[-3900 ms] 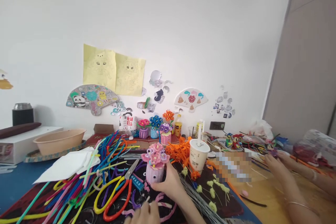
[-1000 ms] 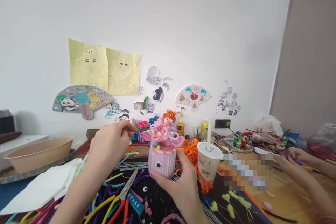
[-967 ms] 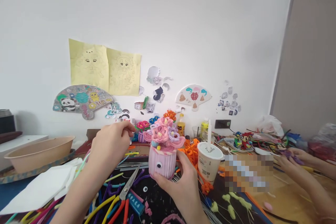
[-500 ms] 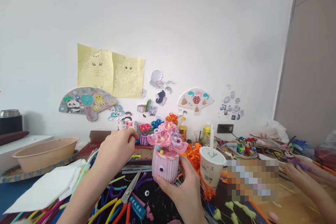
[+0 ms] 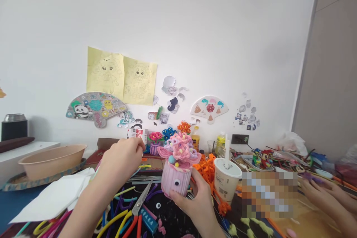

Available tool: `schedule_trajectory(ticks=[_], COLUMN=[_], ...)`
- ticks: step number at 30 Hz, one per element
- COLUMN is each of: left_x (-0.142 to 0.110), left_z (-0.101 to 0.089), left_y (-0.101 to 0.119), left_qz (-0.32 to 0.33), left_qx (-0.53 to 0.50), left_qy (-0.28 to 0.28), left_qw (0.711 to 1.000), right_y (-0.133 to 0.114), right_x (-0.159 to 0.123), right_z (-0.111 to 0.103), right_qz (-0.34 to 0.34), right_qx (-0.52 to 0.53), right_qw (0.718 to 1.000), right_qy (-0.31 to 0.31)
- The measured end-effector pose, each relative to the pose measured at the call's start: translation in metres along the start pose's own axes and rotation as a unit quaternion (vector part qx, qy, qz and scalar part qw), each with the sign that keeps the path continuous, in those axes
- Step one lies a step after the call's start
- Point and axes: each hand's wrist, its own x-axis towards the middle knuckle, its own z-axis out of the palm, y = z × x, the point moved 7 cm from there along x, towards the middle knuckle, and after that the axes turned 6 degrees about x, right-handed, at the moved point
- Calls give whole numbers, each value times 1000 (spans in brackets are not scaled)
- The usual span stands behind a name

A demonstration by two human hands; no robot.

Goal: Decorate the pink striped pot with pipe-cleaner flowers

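My right hand [image 5: 198,202] is closed around a small lilac flower pot [image 5: 176,178], its thumb low on the front. Ridged like pipe cleaners laid side by side, the pot carries one googly eye on its front. Pink and lilac looped flowers [image 5: 182,147] fill its top, with small blue and yellow pompoms at the rim. To the left, my left hand [image 5: 126,156] is raised apart from the pot, fingers curled together and mostly turned away. Whatever they may hold is hidden. A loose googly eye [image 5: 158,205] lies on the dark table below, beside open scissors [image 5: 141,200] with orange-red handles.
Colourful pipe cleaners [image 5: 119,219] and white paper [image 5: 52,197] cover the left side. A lidded drink cup [image 5: 227,184] with a straw stands right of the pot, near orange pipe-cleaner pieces [image 5: 205,167]. Another person's hands [image 5: 320,193] are at the far right. Finished flower pots [image 5: 155,143] stand behind.
The pot has turned a little in my right hand, so its googly eye sits further right and the flowers tilt differently. My left hand stays curled. The whole view has shifted slightly.
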Motion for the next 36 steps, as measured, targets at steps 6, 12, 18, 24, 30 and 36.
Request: schedule_trajectory(ticks=[6,12,18,24,30,36], left_x=[-25,-41,-26,-27,-14,-3], left_z=[-57,-57,10,31,22,-31], left_y=[5,18,38,53,31,-5], left_qz=[15,79,149,207,175,88], left_qx=[-1,-28,-41,-83,-268,-556], left_qy=[99,58,-99,-189,-209,10], left_qw=[995,995,983,956,924,827], right_y=[22,14,6,13,23,27], right_x=[4,3,1,3,8,8], right_z=[-4,-5,-2,-7,-12,-11], right_qz=[19,4,-7,-12,-18,0], right_qx=[24,39,44,12,8,13], right_qw=[1000,999,999,1000,1000,1000], right_qy=[1,5,-3,8,22,13])
